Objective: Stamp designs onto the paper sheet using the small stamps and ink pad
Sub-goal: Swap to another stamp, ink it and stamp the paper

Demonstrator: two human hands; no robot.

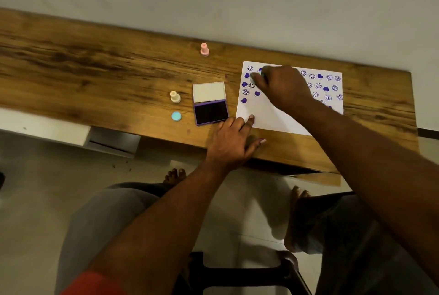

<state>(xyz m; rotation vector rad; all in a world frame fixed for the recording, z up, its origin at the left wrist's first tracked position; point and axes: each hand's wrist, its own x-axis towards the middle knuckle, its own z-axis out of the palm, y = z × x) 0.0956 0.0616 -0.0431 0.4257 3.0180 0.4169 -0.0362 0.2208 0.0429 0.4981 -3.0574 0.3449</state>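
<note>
Head view: right hand [283, 85] closed around a small stamp [254, 77], barely visible, pressed on paper sheet [268, 114] lying on wooden table [95, 68]. Left hand [231, 140] spread flat, fingertips pinning sheet's near corner. Ink pad [211, 112] open just beside sheet.

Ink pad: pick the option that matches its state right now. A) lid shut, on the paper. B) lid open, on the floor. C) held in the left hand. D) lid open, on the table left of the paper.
D: the ink pad lies on the wooden table with its lid folded back and the dark pad showing, just left of the paper sheet.
</note>
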